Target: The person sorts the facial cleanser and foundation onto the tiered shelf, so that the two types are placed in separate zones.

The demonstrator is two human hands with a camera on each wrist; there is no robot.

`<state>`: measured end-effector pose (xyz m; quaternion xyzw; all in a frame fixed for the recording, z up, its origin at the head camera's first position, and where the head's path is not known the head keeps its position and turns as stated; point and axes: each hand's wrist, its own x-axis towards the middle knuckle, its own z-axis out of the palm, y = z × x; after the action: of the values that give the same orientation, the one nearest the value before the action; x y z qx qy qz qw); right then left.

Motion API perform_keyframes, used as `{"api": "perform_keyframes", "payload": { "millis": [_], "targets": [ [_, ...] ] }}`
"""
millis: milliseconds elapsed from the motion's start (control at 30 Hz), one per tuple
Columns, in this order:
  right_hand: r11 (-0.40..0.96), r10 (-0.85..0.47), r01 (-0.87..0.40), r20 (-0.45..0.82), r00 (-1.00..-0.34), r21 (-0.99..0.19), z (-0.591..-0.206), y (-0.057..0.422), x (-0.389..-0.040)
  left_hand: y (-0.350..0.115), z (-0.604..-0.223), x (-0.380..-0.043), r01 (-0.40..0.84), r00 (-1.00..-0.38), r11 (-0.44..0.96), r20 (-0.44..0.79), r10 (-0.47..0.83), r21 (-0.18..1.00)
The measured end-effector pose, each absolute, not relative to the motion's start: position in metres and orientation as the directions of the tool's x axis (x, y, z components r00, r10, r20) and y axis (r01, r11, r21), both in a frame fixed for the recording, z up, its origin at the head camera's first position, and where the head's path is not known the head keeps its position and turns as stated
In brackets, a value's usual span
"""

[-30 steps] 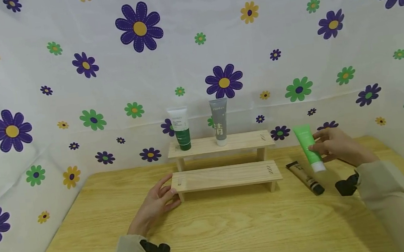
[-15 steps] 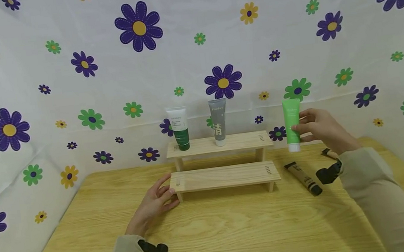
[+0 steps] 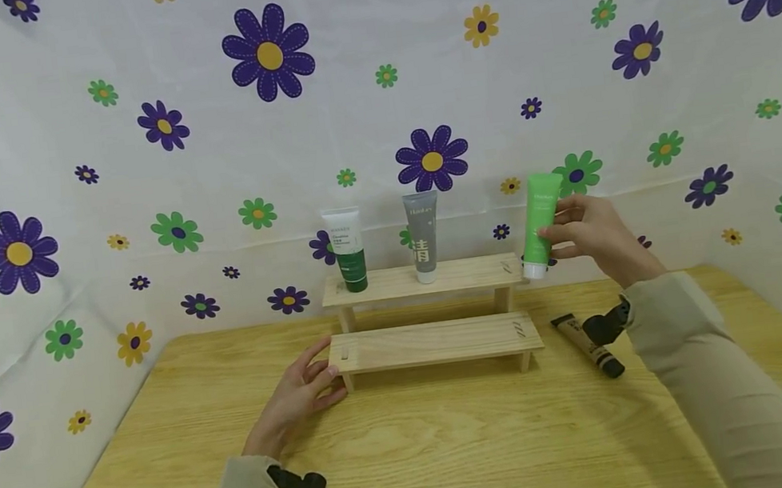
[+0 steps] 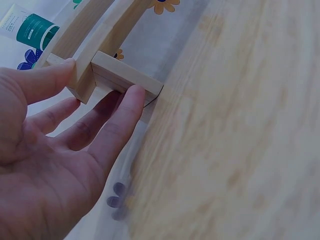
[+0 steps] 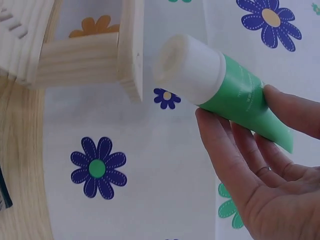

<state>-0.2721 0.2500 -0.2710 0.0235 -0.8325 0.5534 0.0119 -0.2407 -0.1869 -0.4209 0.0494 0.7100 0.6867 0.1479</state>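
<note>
My left grip (image 3: 297, 391) holds the left end of the lower shelf (image 3: 431, 342), while my right grip (image 3: 591, 231), the one nearer the right end of the upper shelf (image 3: 470, 271), pinches the green tube (image 3: 538, 215) just beside that end, cap down, top leaning slightly right.

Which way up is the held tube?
The green tube is tilted slightly, cap down: in the head view, its flat end leans right.

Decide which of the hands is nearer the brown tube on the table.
Right. The right hand, holding the green tube, is higher than the brown tube, on the same side of the wooden rack; the left hand touches the rack's opposite end.
</note>
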Motion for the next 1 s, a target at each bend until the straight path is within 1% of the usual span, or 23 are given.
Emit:
{"api": "perform_keyframes", "payload": {
  "millis": [267,467,667,867,1000],
  "targets": [
    [0.354,-0.013,-0.103,0.106,-0.994,-0.929,-0.269,0.232,-0.278,-0.188,-0.421,-0.241,-0.128,-0.952,0.048,-0.136,0.274,0.991],
    [0.370,0.019,-0.142,0.160,-0.987,-0.918,-0.270,0.221,-0.281,-0.188,-0.421,-0.242,-0.117,-0.951,0.049,-0.126,0.281,0.992],
    [0.407,0.025,-0.192,0.221,-0.975,-0.893,-0.274,0.212,-0.284,-0.188,-0.422,-0.242,-0.113,-0.951,0.052,-0.123,0.283,0.992],
    [0.479,0.023,-0.207,0.248,-0.968,-0.853,-0.276,0.204,-0.287,-0.188,-0.422,-0.242,-0.102,-0.952,0.062,-0.116,0.285,0.993],
    [0.503,0.018,-0.221,0.266,-0.964,-0.836,-0.280,0.201,-0.290,-0.188,-0.422,-0.242,-0.102,-0.952,0.067,-0.117,0.282,0.993]
  ]
}}
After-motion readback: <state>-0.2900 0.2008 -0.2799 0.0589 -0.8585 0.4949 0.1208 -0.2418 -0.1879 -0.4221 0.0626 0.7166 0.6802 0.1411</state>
